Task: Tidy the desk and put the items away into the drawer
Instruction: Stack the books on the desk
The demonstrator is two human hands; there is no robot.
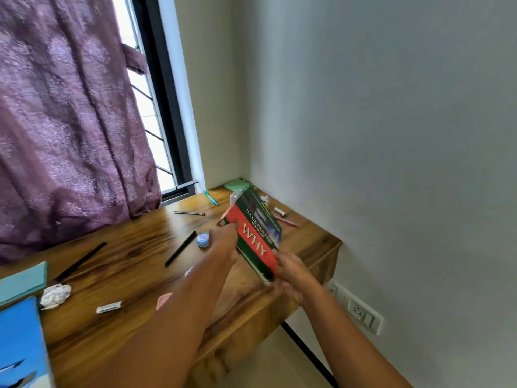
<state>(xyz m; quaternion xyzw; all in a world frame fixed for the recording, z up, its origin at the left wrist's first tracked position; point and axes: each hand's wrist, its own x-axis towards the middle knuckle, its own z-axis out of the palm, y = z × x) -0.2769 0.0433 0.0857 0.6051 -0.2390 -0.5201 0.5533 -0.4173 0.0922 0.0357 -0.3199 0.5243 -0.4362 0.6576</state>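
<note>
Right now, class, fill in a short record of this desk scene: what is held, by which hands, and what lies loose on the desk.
held: red and green book, tilted above the desk
left hand: grips the book's upper edge
right hand: grips its lower corner
desk: wooden
loose on desk: black pen, blue jar, crumpled paper

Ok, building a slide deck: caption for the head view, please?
Left hand and right hand hold a red-and-green book over a pen-strewn wooden desk.

Left hand, right hand grip book; arms outstretched.
</note>
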